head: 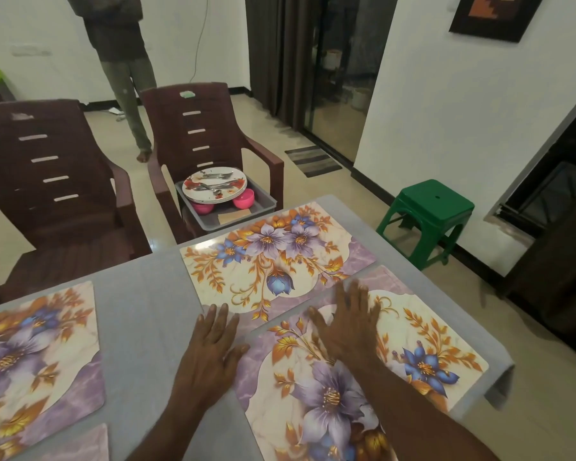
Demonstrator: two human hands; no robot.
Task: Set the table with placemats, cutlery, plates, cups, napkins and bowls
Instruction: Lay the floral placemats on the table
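We press our flat, ungripping right hand (345, 322) and left hand (213, 344) on the glossy floral rectangular placemat (363, 371); squaring it evenly should work best.

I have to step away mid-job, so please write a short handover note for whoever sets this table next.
Hands: left hand flat on the table by the near mat; right hand flat on that mat.
Things: far mat and left mats laid. Plates, cutlery and pink bowls sit in the tray on the chair.
Done: mats.
Left: everything else; cups, napkins not seen.
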